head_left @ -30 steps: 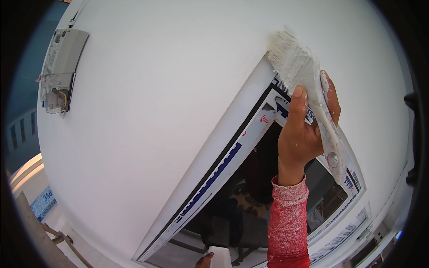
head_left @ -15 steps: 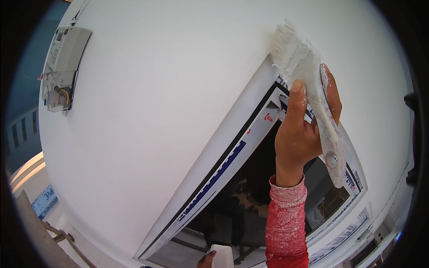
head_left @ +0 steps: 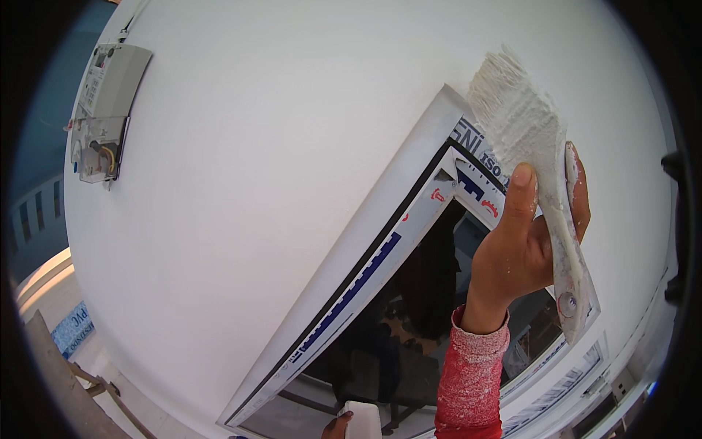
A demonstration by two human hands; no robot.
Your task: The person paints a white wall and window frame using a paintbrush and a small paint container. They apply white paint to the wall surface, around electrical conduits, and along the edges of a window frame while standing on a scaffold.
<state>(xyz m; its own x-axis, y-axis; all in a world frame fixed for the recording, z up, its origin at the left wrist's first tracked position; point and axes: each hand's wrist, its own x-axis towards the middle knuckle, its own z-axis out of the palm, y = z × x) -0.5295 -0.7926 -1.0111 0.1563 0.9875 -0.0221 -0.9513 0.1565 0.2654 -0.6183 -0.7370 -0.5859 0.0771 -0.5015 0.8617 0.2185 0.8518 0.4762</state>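
Observation:
My right hand (head_left: 515, 252), in a red sleeve speckled with paint, is closed round a wide paintbrush (head_left: 537, 128). Thick white paint cakes its bristles, and its handle points down to the right. The bristle tips lie against or very near the white wall, beside the top corner of a window frame (head_left: 344, 293); I cannot tell if they touch. At the bottom edge my left hand (head_left: 336, 426), mostly out of view, grips a white container (head_left: 363, 421), of which only the upper part shows.
A grey meter box (head_left: 110, 88) with a clear lower cover hangs on the wall (head_left: 241, 161) at the left. Dark glass (head_left: 373, 351) fills the window, whose frame carries printed protective film. A wooden support (head_left: 99, 380) and a blue-and-white label (head_left: 72, 329) are at lower left.
My right hand and the paintbrush have moved right and down from the frame's corner, uncovering the corner and more printed film. My left hand and the container stay put.

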